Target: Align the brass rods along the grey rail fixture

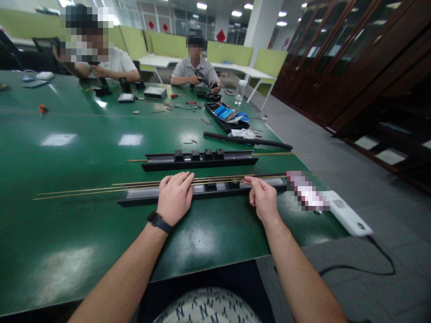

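A black channel-shaped rail (134,200) with a pale inner face lies lengthwise in front of me, with small black blocks (211,186) inside it. Several thin brass-coloured rods (84,191) run along its top and stick out far beyond its left end. My left hand (175,197) is draped over the rail's middle, fingers together, gripping it and covering part of the rods. Near the right end, my right hand (264,197) pinches a brass rod between thumb and forefinger. Just behind lies a second black rail (202,163), bearing several black blocks and a thin rod.
A white device (350,214) with a cable and a blurred pinkish item (305,190) sit at the table's right edge. Farther back are a black strip (247,140), white gloves (245,133) and a black tray (218,119) of blue things. Two people work across the green table (84,134).
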Demonstrator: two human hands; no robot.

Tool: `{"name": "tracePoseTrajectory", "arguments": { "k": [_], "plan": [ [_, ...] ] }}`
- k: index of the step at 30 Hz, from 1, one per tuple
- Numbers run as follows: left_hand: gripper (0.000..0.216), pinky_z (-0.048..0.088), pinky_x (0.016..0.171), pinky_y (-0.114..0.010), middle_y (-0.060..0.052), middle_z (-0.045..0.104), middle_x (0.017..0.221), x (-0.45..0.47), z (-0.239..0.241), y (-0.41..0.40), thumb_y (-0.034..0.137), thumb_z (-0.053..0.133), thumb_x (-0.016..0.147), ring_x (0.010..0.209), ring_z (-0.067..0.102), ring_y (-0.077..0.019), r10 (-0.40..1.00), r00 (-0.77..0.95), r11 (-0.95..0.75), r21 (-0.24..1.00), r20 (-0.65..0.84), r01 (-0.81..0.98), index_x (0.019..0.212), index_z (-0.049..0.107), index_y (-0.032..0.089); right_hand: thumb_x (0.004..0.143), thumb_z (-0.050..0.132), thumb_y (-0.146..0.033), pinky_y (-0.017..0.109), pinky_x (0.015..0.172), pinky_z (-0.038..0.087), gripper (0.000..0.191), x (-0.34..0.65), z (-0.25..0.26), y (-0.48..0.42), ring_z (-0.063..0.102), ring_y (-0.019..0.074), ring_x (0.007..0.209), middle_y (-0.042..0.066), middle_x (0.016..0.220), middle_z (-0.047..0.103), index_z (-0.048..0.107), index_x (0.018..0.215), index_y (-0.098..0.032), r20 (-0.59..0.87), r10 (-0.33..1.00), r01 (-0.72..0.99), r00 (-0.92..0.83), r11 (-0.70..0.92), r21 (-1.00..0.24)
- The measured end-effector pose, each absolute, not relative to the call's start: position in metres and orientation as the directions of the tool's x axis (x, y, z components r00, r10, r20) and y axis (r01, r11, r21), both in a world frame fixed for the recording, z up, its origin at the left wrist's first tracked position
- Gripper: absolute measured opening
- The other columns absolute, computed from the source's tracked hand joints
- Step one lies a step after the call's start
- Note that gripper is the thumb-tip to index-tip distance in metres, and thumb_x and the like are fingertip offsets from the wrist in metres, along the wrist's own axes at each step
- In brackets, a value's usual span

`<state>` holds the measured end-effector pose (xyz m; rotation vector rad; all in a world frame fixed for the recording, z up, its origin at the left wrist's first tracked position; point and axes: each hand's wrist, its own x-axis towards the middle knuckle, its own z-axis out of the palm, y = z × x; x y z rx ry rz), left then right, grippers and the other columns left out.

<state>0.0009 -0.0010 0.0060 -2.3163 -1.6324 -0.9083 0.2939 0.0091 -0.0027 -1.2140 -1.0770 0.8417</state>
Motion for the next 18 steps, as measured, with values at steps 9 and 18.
{"name": "tracePoseTrajectory", "arguments": {
  "k": [9,18],
  "plan": [
    [0.034,0.042,0.11,-0.05,-0.01,0.075,0.138,0.0003,0.0059,-0.0006,0.025,0.052,0.105,0.129,0.068,-0.029,0.792,0.218,-0.395,0.207,0.57,0.895,0.134,0.07,0.02,0.094,0.07,-0.053,0.021,0.03,0.026,0.042,0.2949,-0.0028,0.0097,0.045,0.0051,0.035,0.013,0.1,0.083,0.082,0.105,-0.015,0.194,0.929,0.051,0.316,0.188,-0.981],
    [0.035,0.043,0.11,-0.051,-0.011,0.075,0.138,0.0,0.0061,-0.0004,0.025,0.053,0.105,0.129,0.068,-0.0298,0.796,0.22,-0.397,0.212,0.564,0.893,0.135,0.07,0.02,0.093,0.07,-0.053,0.02,0.03,0.026,0.041,0.2951,-0.0025,0.0116,0.044,0.0047,0.034,0.013,0.096,0.082,0.082,0.103,-0.014,0.196,0.897,0.056,0.396,0.19,-0.98]
  ]
}}
